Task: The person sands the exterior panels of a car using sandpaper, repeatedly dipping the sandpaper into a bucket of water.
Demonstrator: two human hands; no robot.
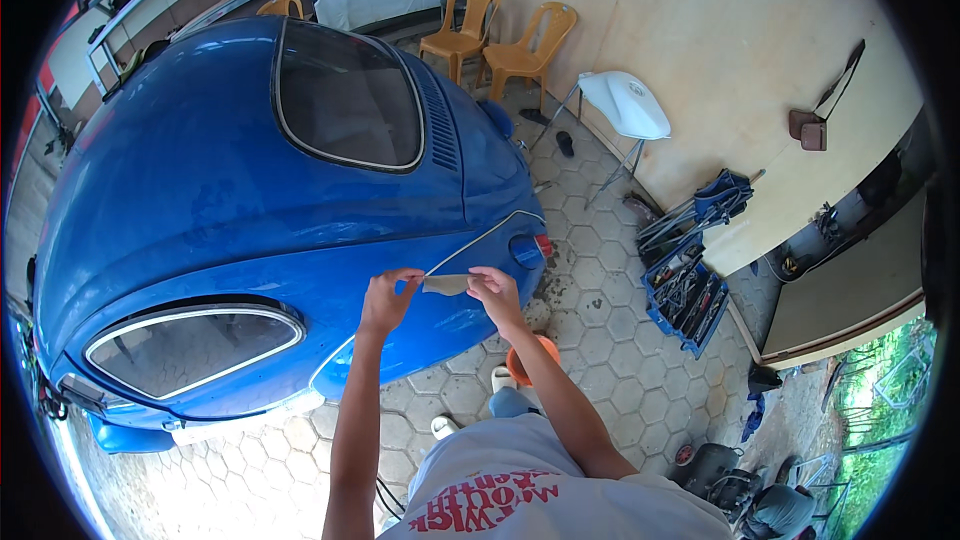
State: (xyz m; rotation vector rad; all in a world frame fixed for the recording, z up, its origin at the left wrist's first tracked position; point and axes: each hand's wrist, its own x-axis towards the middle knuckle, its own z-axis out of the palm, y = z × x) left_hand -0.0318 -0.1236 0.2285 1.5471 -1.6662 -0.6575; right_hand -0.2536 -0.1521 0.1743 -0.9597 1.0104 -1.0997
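Between my two hands a small tan sheet [446, 284], thin and paper-like, is stretched out. My left hand [386, 300] pinches its left end, and my right hand [499, 296] has the right end between thumb and fingers. Both hands are above the rounded fender [425, 328] of a blue car [190, 170]. A pale strip [470, 243] curves along the seam between fender and body. The red tail light [543, 245] sits to the right of my hands. Whether the sheet touches the paint, I cannot tell.
An orange bucket [533, 358] stands by my feet on hexagonal paving. To the right is an unfolded blue toolbox [688, 292] full of tools. A white tank-shaped part [628, 106] rests on a stand beside the wooden wall [700, 30]. Yellow chairs [533, 50] stand farther back.
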